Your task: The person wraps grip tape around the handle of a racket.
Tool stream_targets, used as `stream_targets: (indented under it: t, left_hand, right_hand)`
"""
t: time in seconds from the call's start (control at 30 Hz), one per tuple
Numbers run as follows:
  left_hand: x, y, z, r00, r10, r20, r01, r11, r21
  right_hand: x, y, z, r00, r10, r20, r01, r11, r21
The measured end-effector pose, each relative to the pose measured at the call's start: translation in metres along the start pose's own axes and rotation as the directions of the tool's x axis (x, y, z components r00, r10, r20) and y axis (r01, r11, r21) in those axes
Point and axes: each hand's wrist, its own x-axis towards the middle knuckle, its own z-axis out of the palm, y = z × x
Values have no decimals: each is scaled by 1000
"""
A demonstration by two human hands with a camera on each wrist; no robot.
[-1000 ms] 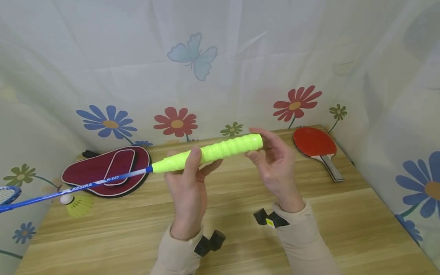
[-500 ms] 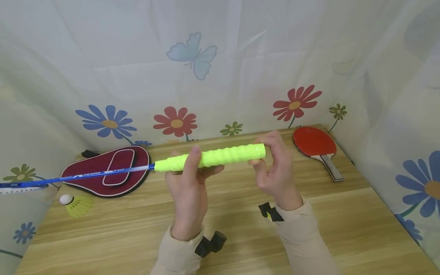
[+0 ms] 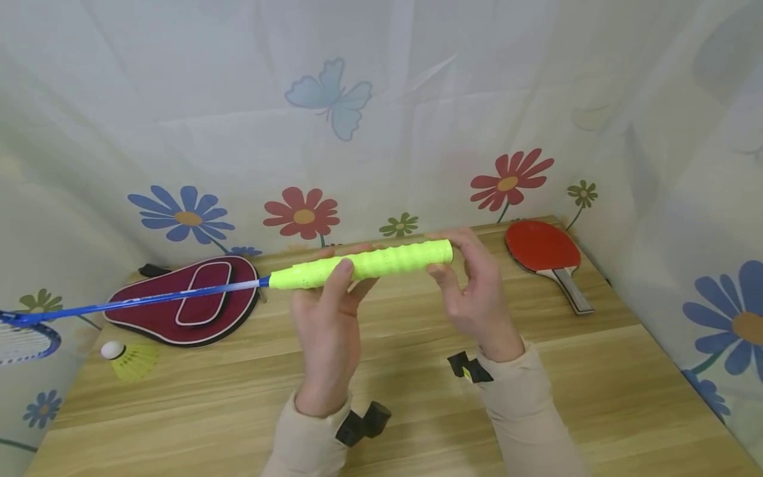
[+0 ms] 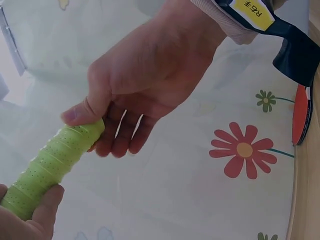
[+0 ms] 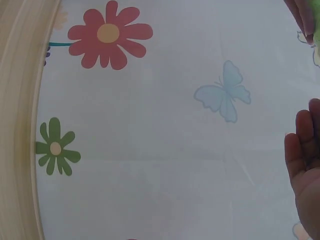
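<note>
A badminton racket with a ridged, neon-yellow grip [image 3: 399,260] and a blue shaft [image 3: 149,299] is held up above the table, lying nearly level across the head view. My left hand [image 3: 326,331] grips the handle near its shaft end, thumb along the near side and fingers behind. Between thumb and forefinger, my right hand [image 3: 481,298] pinches the butt end; the left wrist view shows this pinch on the grip [image 4: 52,157] too. The racket head [image 3: 26,341] is partly cut off by the left edge of the head view.
On the wooden table [image 3: 238,411], a maroon paddle case [image 3: 152,285] lies at the back left, with a yellow shuttlecock [image 3: 132,360] in front of it. A red table tennis paddle [image 3: 542,245] lies at the back right. A flowered curtain [image 3: 381,146] stands behind.
The racket has rolled about its length: its head went from above the shaft line, through edge-on, to hanging below it. The butt end dipped, then rose, with the right hand following.
</note>
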Motion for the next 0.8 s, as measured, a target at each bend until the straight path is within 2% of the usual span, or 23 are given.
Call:
stream_targets:
  t: [0.2, 0.4, 0.63, 0.7, 0.8]
  left_hand:
    - [-1, 1, 2, 1000, 1, -1, -1, 1000, 4]
    - [-4, 2, 5, 1000, 8, 12, -8, 999, 31]
    - [0, 5, 1, 999, 34, -5, -33, 998, 55]
    - [1, 6, 0, 1000, 28, -6, -28, 998, 49]
    - [0, 5, -1, 1000, 18, -9, -17, 999, 44]
  right_hand:
    - [-1, -3, 2, 999, 30, 21, -32, 995, 92]
    - [-3, -10, 1, 995, 103, 3, -103, 989, 105]
    - [-1, -16, -8, 975, 149, 166, -169, 979, 112]
    - [-1, -17, -9, 971, 149, 189, -172, 979, 113]
    - [-1, -17, -9, 971, 157, 183, -178, 979, 104]
